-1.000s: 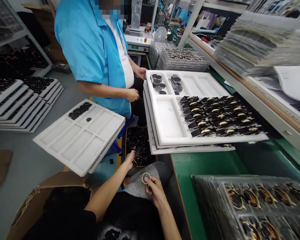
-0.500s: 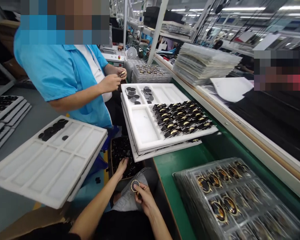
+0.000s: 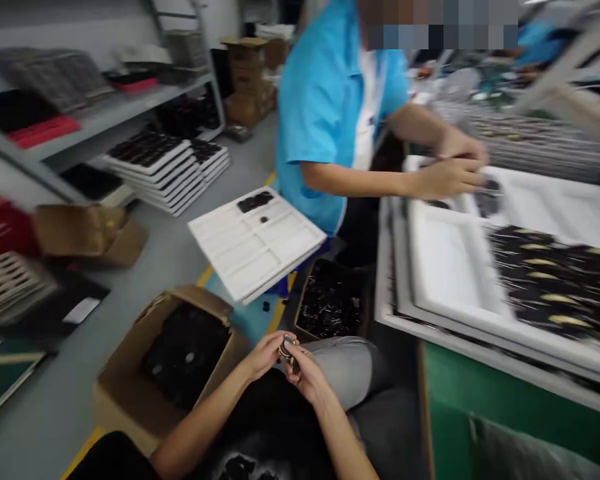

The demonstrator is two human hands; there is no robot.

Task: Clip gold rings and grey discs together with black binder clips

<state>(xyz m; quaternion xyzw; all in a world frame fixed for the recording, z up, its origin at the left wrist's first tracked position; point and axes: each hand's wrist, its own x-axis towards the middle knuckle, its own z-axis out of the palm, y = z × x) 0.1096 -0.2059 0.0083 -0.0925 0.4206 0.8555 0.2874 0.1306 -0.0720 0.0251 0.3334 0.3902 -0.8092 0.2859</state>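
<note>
One round piece point(image 3: 287, 345) is held between both hands point(image 3: 264, 355).

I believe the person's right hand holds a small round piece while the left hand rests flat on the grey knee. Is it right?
The left hand is wrong: the head view shows its fingers at the round piece, together with the right hand, which does hold it.

Txt: none legible | wht sheet point(image 3: 81, 310), nr R edge of dk panel point(image 3: 91, 287): blurred, can't tell if printed | blk top point(image 3: 240, 427), bottom of view: pale motif point(image 3: 227, 460), partly cut off, no ltrs/nos. made out | stacked brn ctns point(image 3: 247, 80), bkgd: too blurred for any lbl/brand
</note>
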